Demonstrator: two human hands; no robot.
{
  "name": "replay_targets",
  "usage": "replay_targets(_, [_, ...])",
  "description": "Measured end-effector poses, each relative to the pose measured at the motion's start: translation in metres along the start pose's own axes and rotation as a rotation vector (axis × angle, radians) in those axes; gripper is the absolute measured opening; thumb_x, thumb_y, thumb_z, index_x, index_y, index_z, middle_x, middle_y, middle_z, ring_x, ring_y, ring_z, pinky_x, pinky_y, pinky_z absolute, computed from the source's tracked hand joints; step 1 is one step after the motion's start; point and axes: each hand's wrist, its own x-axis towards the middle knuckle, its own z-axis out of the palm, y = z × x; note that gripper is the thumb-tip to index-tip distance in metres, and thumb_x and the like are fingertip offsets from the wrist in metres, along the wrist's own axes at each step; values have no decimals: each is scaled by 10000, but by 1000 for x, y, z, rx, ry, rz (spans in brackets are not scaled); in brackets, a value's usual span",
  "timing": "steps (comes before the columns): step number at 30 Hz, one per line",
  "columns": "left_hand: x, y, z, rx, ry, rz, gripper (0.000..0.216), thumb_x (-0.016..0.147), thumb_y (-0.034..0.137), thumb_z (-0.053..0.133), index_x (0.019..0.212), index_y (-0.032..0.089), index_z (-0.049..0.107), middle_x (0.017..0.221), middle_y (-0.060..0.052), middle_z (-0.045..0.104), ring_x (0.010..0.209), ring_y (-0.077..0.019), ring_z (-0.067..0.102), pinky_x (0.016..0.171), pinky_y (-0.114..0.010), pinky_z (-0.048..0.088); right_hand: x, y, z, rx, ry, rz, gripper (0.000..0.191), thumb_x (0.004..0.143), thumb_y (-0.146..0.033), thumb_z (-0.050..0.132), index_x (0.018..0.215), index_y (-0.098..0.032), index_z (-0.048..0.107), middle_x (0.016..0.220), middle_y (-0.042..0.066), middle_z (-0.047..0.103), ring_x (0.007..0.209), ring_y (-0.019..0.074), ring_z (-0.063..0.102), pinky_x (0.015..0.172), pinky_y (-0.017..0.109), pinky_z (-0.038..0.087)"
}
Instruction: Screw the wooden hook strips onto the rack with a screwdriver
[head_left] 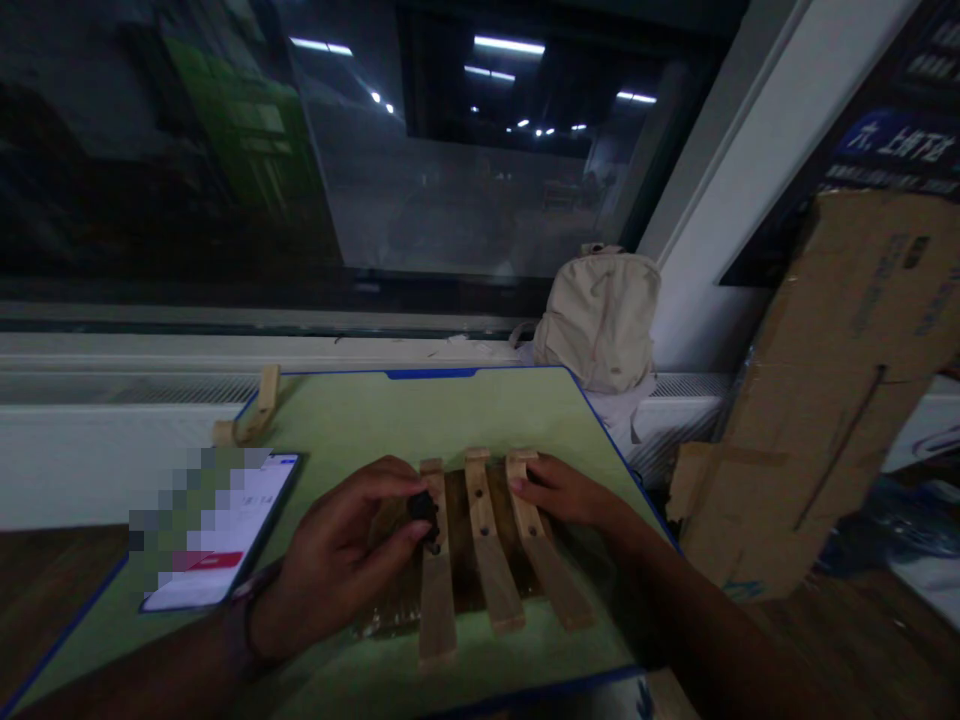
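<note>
Three light wooden slats (486,540) lie side by side over a dark clear-wrapped pack (457,560) on a green mat (360,420). My left hand (345,560) pinches a small black screw-like part (424,508) against the upper end of the left slat (436,570). My right hand (566,492) rests with curled fingers on the top end of the right slat (544,555), pressing it down. Holes show in the middle slat.
A phone (225,535) with a lit screen lies on the mat at the left. A wooden angle piece (251,410) sits at the mat's far left corner. A beige backpack (600,315) and a cardboard box (825,390) stand to the right by the window sill.
</note>
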Motion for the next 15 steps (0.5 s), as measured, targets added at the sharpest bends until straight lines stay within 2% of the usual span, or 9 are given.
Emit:
replay_targets(4, [-3,-7,-4,69,-65,-8,434,888,71,582,1253,303,618,1078,-70,730,1030,-189,702,867,-312,609,-1,-4,-1,9,-19,-34,331,1001,-418,473,1166,-203,662,1188,87,706,1097,241,644,987,412,493])
replay_targets(11, [7,-9,-5,95,-64,48,376,908,76,544,1204,285,644,1069,-63,733,994,-171,713,810,-288,617,-1,-1,1,-13,-11,-62,280,1004,-403,469,1042,-228,685,1089,67,709,1026,229,648,943,407,507])
replay_targets(15, [4,-9,-6,-9,-82,45,384,874,88,626,1181,318,627,1013,-45,728,939,-183,720,722,-294,626,-3,-2,1,-23,10,-39,300,1001,-431,475,1118,-239,674,1085,73,699,1057,240,638,955,425,501])
